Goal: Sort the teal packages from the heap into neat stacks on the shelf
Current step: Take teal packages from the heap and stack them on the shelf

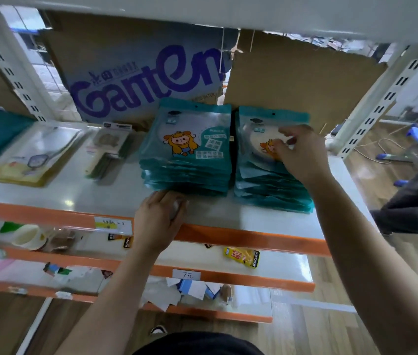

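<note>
Resting on the top packet, the right hand [300,155] spreads its fingers loosely, seemingly to square up the right stack [261,180] of teal packages. The left hand [161,213], knuckles bent, butts the front foot of the left stack [184,162], likely to align it; I cannot tell whether it grips anything. Both stacks sit side by side on the shelf [74,190], before a cardboard box [138,80].
</note>
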`<action>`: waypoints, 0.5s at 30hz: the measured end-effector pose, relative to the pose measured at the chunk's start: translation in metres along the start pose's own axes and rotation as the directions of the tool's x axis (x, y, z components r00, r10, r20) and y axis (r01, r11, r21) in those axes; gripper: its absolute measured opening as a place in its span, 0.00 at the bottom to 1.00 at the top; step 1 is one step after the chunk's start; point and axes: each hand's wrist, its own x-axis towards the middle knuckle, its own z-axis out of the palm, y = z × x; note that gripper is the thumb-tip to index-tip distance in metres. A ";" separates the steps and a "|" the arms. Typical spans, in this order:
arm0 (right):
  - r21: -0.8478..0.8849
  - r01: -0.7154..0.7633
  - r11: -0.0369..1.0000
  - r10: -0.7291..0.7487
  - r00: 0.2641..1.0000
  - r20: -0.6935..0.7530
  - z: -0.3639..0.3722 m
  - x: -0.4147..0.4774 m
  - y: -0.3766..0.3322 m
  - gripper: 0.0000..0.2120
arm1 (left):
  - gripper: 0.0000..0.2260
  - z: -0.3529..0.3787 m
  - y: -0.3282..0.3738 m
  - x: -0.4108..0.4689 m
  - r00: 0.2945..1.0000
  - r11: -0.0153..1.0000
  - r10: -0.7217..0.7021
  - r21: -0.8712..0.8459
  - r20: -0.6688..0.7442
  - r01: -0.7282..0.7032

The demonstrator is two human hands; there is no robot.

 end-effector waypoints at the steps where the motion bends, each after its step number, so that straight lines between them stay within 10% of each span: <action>1: 0.024 0.042 0.999 -0.043 0.999 0.021 0.006 -0.002 -0.012 0.16 | 0.18 -0.008 -0.006 0.000 1.000 1.000 -0.013 0.005 -0.021 0.013; 15: 0.292 0.443 0.848 -0.501 0.849 0.167 0.133 -0.066 -0.240 0.13 | 0.17 -0.165 -0.154 -0.041 0.922 0.950 -0.265 0.089 -0.283 0.300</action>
